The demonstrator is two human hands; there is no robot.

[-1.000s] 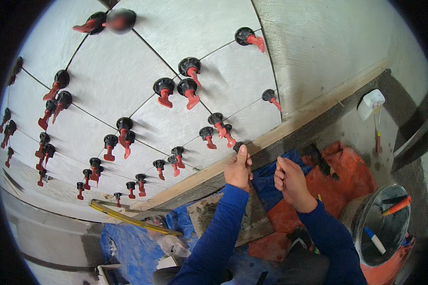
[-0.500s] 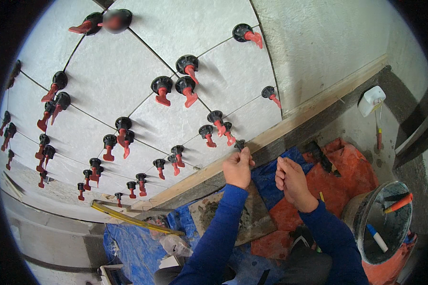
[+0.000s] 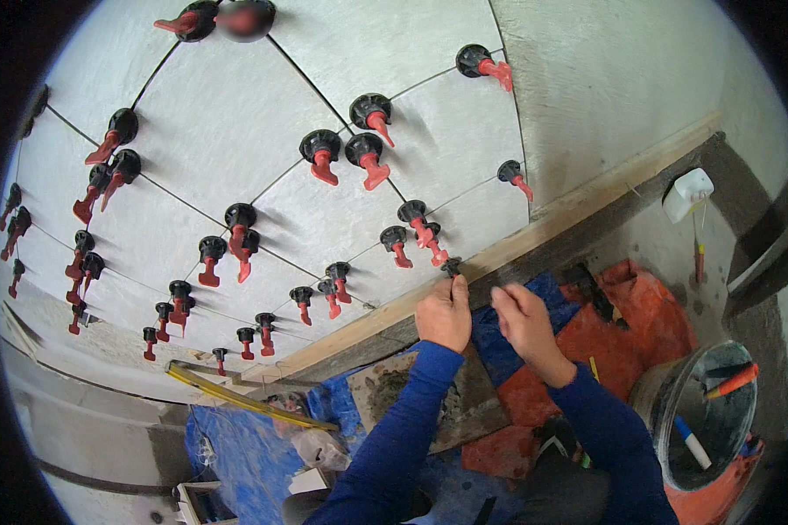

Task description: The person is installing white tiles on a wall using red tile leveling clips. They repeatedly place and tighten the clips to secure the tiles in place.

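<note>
In the head view, the left hand (image 3: pixel 444 317) has its grip pinched, thumb against fingers, on a black clip (image 3: pixel 451 267), which is at the lower edge of the pale tiles (image 3: pixel 245 114), just above a wooden strip (image 3: pixel 587 199). The right hand (image 3: pixel 525 328) is near it, on the right side, with curled fingers; whether its grip holds something, I cannot tell. Several red-handled clips (image 3: pixel 368 152) stand along the tile joints. At right, a bucket (image 3: pixel 652 394) contains an orange-handled tool (image 3: pixel 732 381).

Building site: tiling clips (image 3: pixel 451 266), bare wall (image 3: pixel 608 96), tarps (image 3: pixel 254 459)
</note>
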